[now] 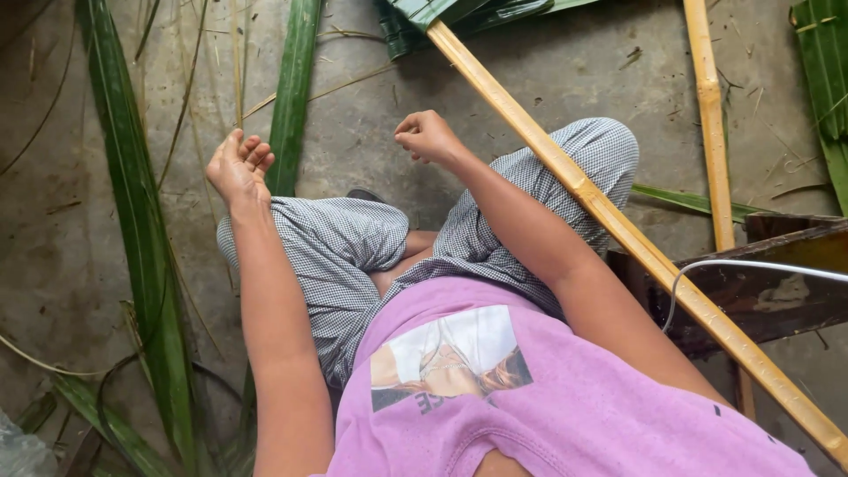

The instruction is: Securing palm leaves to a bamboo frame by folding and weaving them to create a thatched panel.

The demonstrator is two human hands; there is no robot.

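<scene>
The person sits on a bare concrete floor [565,79] with knees spread, seen from above, wearing checked trousers [353,247] and a pink printed shirt [530,397]. The left hand [238,168] is raised at about ten o'clock from the lap, fingers curled loosely together with the thumb alongside; whether it pinches anything cannot be told, though a thin dry leaf rib [237,62] runs up from just above its fingertips toward twelve o'clock. Just beside that hand, at its two o'clock, a long green palm leaflet [291,97] lies on the floor. The right hand [427,137] is closed in a loose fist over the right knee, and nothing is plainly visible in it. A long pale frond stalk [618,230] crosses diagonally from twelve o'clock down to five o'clock, passing close along the right forearm. A second pale stalk [711,115] stands nearer two o'clock. Another broad green leaflet [141,230] runs along the floor at nine o'clock. A dark wooden seat [777,291] with a white cable [751,265] sits at four o'clock.
</scene>
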